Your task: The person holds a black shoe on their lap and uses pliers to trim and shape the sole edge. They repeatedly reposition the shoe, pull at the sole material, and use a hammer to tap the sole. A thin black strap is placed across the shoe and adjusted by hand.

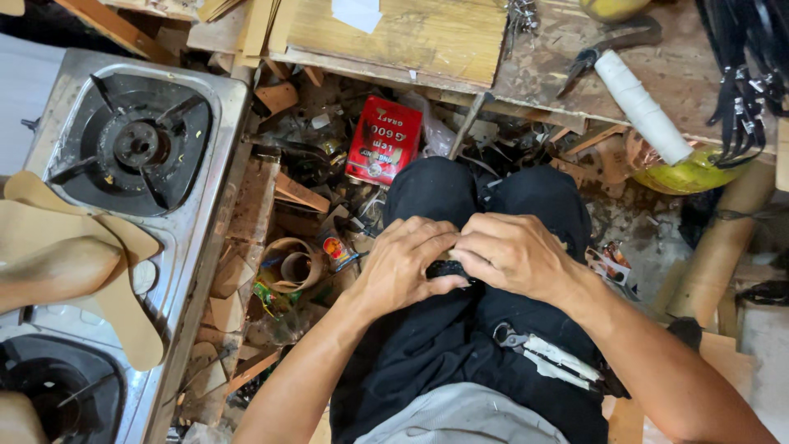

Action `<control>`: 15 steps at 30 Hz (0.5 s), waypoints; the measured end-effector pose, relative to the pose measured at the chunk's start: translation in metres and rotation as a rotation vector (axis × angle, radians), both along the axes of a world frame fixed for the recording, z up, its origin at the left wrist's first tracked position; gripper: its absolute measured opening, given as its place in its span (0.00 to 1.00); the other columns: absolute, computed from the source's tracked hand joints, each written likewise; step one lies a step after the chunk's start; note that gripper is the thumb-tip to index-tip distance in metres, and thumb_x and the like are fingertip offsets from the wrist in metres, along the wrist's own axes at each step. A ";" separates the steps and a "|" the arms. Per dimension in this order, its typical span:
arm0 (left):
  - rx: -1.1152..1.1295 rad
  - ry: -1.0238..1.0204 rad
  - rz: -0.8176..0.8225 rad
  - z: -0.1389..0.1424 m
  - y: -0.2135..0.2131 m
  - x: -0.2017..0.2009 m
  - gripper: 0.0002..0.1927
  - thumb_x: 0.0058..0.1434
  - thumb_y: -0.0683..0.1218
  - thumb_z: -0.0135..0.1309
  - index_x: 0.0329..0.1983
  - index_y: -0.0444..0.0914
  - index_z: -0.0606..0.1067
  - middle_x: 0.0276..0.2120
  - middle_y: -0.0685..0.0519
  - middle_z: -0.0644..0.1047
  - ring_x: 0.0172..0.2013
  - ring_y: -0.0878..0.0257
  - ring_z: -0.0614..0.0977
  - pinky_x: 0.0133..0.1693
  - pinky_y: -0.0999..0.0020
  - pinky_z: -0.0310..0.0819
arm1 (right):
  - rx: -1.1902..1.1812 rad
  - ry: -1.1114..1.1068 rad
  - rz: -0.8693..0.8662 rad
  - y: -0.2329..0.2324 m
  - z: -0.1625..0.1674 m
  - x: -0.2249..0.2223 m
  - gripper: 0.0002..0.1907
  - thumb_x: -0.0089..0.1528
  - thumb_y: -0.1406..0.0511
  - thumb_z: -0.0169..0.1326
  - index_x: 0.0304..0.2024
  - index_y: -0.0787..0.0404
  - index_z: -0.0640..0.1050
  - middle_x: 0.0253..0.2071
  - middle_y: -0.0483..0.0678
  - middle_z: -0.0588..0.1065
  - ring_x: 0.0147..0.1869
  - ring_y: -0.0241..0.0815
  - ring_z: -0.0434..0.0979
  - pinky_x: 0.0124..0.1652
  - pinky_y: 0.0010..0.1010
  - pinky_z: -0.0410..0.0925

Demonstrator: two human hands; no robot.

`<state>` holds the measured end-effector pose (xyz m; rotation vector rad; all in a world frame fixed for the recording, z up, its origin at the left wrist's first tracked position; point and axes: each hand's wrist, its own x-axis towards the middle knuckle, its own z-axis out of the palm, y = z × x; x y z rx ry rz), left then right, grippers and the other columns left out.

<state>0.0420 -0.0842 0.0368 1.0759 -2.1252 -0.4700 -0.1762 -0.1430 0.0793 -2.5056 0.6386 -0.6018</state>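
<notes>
Nearest to us, on our lap over black trousers [460, 345], lies a pair of pliers [546, 356] with pale handles, untouched, just right of centre.

Above it, both hands meet over the knees. The left hand [403, 263] is curled, fingers bent inward, thumb pressed against a small black piece [448, 269]. The right hand [514, 253] is likewise closed over the same piece from the other side, so that only a narrow dark edge of it shows between the two hands. We cannot tell what the piece is; it sits at mid-lap, gripped by both hands, clear of the floor.

To the left stands a steel gas stove [205, 247] with one burner [136, 144] in full view. Tan sole-shaped cutouts [74, 255] lie across its top.

Between stove and knees, the floor holds scraps: a cardboard tape roll [292, 265], wood offcuts and small tins.

Beyond the knees lies a red flat tin [384, 140]. Farther still, a worn wooden desk [674, 74] carries a white roll [643, 105], dark-handled pincers [608, 43] and a bundle of black straps [744, 74] with metal buckles. A yellow-green round container [682, 174] sits under its edge.
</notes>
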 end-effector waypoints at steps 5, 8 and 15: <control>0.010 0.016 0.027 -0.005 -0.001 0.000 0.32 0.50 0.57 0.70 0.53 0.36 0.77 0.51 0.50 0.79 0.49 0.53 0.79 0.48 0.58 0.71 | 0.059 -0.048 -0.078 0.000 -0.004 0.003 0.05 0.58 0.68 0.60 0.33 0.64 0.79 0.33 0.49 0.76 0.33 0.49 0.79 0.31 0.37 0.71; 0.010 0.036 0.035 -0.007 -0.001 0.000 0.31 0.49 0.57 0.71 0.52 0.38 0.76 0.50 0.51 0.79 0.49 0.53 0.79 0.48 0.58 0.71 | 0.101 -0.058 -0.103 0.000 -0.010 0.004 0.05 0.58 0.67 0.61 0.33 0.63 0.80 0.32 0.49 0.76 0.31 0.47 0.79 0.31 0.35 0.70; 0.005 0.131 -0.002 -0.008 0.000 -0.002 0.30 0.52 0.57 0.70 0.51 0.38 0.73 0.53 0.53 0.80 0.48 0.55 0.79 0.47 0.58 0.70 | 0.511 0.002 -0.337 -0.014 -0.030 -0.001 0.11 0.54 0.66 0.67 0.34 0.65 0.79 0.25 0.45 0.77 0.27 0.32 0.75 0.28 0.26 0.70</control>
